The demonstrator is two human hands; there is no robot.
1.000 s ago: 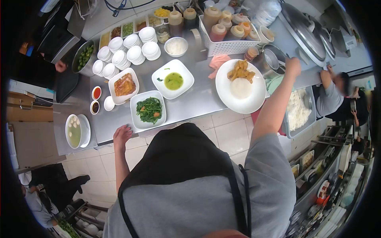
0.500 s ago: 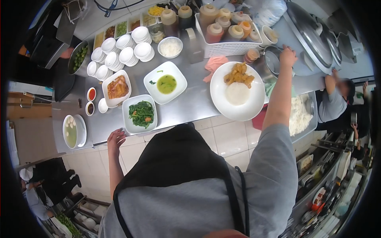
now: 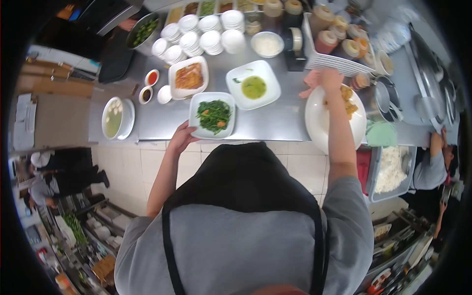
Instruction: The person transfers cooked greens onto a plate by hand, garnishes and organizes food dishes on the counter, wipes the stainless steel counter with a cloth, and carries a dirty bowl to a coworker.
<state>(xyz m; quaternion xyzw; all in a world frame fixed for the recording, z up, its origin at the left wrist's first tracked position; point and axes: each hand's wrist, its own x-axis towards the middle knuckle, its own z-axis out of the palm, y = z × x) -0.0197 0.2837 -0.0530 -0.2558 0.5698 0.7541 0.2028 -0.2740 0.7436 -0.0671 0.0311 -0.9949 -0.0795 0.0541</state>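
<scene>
My left hand (image 3: pixel 182 138) grips the near left edge of a square white bowl (image 3: pixel 194 132) of cooked greens, thumb near the rim and fingers beneath. My right arm reaches across a large white plate (image 3: pixel 314 123) with golden-brown food pieces (image 3: pixel 350 104). At the plate's far side my right hand (image 3: pixel 331 78) touches or hovers over a crumpled pink cloth (image 3: pixel 310 82); its fingertips are hidden. Between the hands sits a square white bowl (image 3: pixel 273 93) of green sauce. A dish of browned sliced food (image 3: pixel 189 77) stands beyond the greens.
Stacked white cups (image 3: pixel 210 42) and a rice bowl (image 3: pixel 267 45) line the back. A white basket (image 3: pixel 327 63) holds sauce bottles. At right are a metal pot (image 3: pixel 388 96), a green cloth (image 3: pixel 381 132) and a rice tub (image 3: pixel 391 172). A soup bowl (image 3: pixel 113 118) stands left.
My right hand has left the metal pot at right and come over to the pink cloth. My left hand, free before, has taken the greens bowl's edge. The camera view has shifted.
</scene>
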